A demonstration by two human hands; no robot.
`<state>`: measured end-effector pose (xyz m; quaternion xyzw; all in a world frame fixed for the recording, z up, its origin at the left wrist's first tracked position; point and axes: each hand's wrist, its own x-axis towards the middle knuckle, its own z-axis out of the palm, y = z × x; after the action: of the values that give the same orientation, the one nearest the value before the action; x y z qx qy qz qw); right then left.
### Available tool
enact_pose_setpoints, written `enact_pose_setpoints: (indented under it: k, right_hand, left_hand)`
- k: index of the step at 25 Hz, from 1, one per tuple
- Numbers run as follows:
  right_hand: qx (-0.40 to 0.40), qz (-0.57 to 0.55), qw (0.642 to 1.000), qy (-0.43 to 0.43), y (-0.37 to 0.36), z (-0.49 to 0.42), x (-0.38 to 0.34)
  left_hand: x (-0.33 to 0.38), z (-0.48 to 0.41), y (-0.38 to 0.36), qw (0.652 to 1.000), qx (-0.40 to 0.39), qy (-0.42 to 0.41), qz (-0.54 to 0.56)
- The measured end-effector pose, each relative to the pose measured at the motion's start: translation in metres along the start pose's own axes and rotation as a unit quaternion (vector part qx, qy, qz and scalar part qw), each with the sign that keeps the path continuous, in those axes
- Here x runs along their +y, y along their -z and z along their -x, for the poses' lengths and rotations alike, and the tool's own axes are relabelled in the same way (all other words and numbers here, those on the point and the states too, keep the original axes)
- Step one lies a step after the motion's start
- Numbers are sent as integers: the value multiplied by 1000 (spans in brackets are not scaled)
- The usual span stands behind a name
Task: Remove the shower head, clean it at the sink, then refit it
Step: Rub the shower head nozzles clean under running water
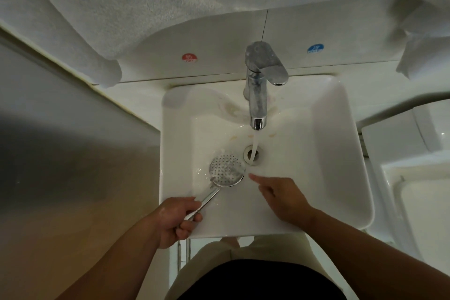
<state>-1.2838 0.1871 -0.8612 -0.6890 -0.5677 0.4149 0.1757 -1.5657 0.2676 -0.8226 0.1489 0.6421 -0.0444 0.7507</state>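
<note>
We count 1 shower head point(227, 170), 1 sink point(353, 153), 1 tap point(258, 85), 1 drain point(246, 152). 2 hands: left hand point(176, 220), right hand point(282, 198). 2 round labels: red label point(189, 58), blue label point(315, 48).

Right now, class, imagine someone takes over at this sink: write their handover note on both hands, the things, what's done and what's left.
The left hand grips the shower head by its handle, spray face up, low in the sink, just left of the drain.
The right hand holds nothing, forefinger stretched toward the shower head.
The tap runs; its stream falls into the drain, beside the shower head, not on it.
Done: shower head removed and brought to the sink.
Left: finish cleaning, shut off the tap, refit.
</note>
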Motion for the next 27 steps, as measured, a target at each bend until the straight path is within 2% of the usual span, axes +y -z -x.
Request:
enact_pose_setpoints:
  k: [8, 11, 14, 20, 25, 27]
  right_hand:
    - [-11, 13, 1000, 16, -2, 1, 4]
    - [-55, 65, 995, 52, -7, -3, -10]
    - [-33, 63, 997, 38, -12, -10, -15]
    - [-70, 111, 991, 41, -17, -10, -17]
    - [-51, 97, 993, 40, -24, -13, -17]
    - [-11, 61, 998, 19, -23, -21, -13]
  left_hand:
    - [1, 0, 1, 1000, -10, 6, 5]
    - [0, 0, 1, 1000, -5, 1, 3]
    - [-2, -2, -1, 1000, -2, -4, -1]
    - [-6, -2, -3, 1000, 8, -18, -11]
    - [-6, 2, -9, 998, 21, -38, -48]
    - [-6, 4, -11, 997, 17, -47, -65]
